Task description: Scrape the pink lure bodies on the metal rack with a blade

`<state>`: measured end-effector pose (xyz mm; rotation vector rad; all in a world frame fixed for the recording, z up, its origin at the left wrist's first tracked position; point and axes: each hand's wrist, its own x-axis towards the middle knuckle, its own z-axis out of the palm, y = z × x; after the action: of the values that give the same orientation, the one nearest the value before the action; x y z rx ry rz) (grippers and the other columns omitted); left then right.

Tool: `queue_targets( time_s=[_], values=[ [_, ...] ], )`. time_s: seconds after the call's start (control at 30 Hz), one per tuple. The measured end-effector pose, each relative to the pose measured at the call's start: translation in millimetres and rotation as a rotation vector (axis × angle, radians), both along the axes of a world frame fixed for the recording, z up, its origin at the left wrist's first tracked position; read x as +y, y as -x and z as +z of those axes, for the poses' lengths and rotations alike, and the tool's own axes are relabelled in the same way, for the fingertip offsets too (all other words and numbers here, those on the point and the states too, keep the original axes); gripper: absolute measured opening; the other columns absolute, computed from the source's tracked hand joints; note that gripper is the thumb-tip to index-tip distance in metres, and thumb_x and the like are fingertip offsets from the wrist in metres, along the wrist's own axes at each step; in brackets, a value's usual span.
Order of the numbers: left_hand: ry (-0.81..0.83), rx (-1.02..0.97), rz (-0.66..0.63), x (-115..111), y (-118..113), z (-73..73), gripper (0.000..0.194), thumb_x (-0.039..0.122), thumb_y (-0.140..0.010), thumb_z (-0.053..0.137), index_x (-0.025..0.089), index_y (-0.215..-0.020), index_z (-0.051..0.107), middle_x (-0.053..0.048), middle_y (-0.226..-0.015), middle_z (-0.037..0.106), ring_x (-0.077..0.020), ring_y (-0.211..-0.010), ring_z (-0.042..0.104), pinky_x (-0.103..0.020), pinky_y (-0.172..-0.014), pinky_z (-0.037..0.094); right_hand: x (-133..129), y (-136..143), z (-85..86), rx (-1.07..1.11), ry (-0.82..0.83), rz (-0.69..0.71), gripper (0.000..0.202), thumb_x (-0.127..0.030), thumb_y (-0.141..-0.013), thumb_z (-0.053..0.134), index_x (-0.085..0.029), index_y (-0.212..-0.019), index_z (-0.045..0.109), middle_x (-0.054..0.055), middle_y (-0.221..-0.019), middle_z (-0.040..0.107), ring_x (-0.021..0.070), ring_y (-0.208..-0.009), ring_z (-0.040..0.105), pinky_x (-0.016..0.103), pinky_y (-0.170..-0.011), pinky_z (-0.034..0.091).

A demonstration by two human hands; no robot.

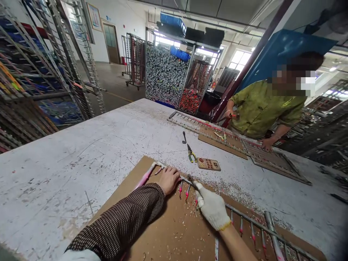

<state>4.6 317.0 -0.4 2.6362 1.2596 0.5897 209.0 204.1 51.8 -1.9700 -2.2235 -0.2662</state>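
My bare left hand (pixel 169 180) is mostly closed, fingers bent over the edge of a hooked rack (pixel 246 216), seemingly bracing it. My gloved right hand (pixel 210 204) is curled at the same edge, with something dark by its thumb (what it grips, and how tightly, I can't tell). I judge this to be close handwork along the hooks (pixel 187 194); the next move calls for a steady left hold. The rack lies on cardboard (pixel 168 228) over the surface (pixel 122 134). Beyond lie pliers (pixel 189 152) and a card (pixel 214 165); farther off, a co-worker (pixel 258 108).
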Motion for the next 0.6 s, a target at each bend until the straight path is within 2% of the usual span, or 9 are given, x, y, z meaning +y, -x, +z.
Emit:
queue_targets(
  time_s=[0.07,0.13,0.27,0.33,0.5,0.6],
  values=[
    [0.005,-0.007,0.001,0.7,0.3,-1.1,0.031,0.039,-0.101,0.045,0.019,-0.094,0.066,-0.007,-0.102,0.062,-0.0228,-0.096,0.05,-0.039,-0.086,0.035,-1.1,-3.4,3.2,0.088,-0.121,-0.083,0.044,-0.034,-0.101,0.038,-0.024,-0.138,0.057,0.005,-0.073,0.074,0.0173,-0.06,0.067,0.024,-0.057,0.041],
    [0.004,-0.005,0.003,1.3,0.2,-2.5,0.03,0.039,-0.101,0.045,0.019,-0.094,0.067,-0.007,-0.102,0.062,-0.0228,-0.096,0.049,-0.039,-0.086,0.035,-1.8,-6.7,3.7,0.14,-0.216,-0.094,0.047,-0.039,-0.102,0.035,-0.02,-0.139,0.057,0.007,-0.079,0.075,0.0178,-0.063,0.068,0.025,-0.059,0.042],
    [-0.024,0.021,0.004,1.7,-1.3,-4.4,0.031,0.042,-0.099,0.049,0.019,-0.093,0.069,-0.008,-0.103,0.061,-0.0235,-0.097,0.048,-0.04,-0.087,0.035,-2.1,-6.4,-6.3,0.095,-0.099,0.023,0.044,-0.03,-0.099,0.038,-0.023,-0.136,0.059,0.003,-0.074,0.074,0.0164,-0.062,0.068,0.023,-0.058,0.042],
    [-0.036,0.04,0.007,1.5,-2.1,-4.8,0.031,0.042,-0.099,0.05,0.019,-0.092,0.069,-0.009,-0.102,0.06,-0.0237,-0.097,0.048,-0.04,-0.088,0.035,-3.8,-4.1,-10.8,0.094,-0.053,0.055,0.044,-0.026,-0.097,0.038,-0.025,-0.135,0.06,0.003,-0.079,0.075,0.0158,-0.066,0.069,0.022,-0.06,0.044],
    [-0.043,0.054,-0.003,2.0,-2.8,-4.3,0.032,0.042,-0.099,0.049,0.019,-0.091,0.069,-0.009,-0.103,0.06,-0.0239,-0.098,0.047,-0.041,-0.089,0.034,-11.0,-2.1,-8.0,0.196,-0.218,-0.011,0.047,-0.033,-0.101,0.037,-0.017,-0.143,0.053,0.008,-0.083,0.075,0.017,-0.069,0.068,0.025,-0.066,0.047],
    [-0.046,0.073,-0.009,3.2,-2.6,-3.5,0.033,0.042,-0.1,0.047,0.019,-0.091,0.069,-0.009,-0.103,0.06,-0.0242,-0.098,0.048,-0.041,-0.09,0.034,-10.2,-2.8,-6.9,0.073,-0.075,-0.004,0.047,-0.028,-0.097,0.042,-0.022,-0.143,0.053,0.007,-0.085,0.076,0.0179,-0.067,0.068,0.025,-0.062,0.046]
  ],
)
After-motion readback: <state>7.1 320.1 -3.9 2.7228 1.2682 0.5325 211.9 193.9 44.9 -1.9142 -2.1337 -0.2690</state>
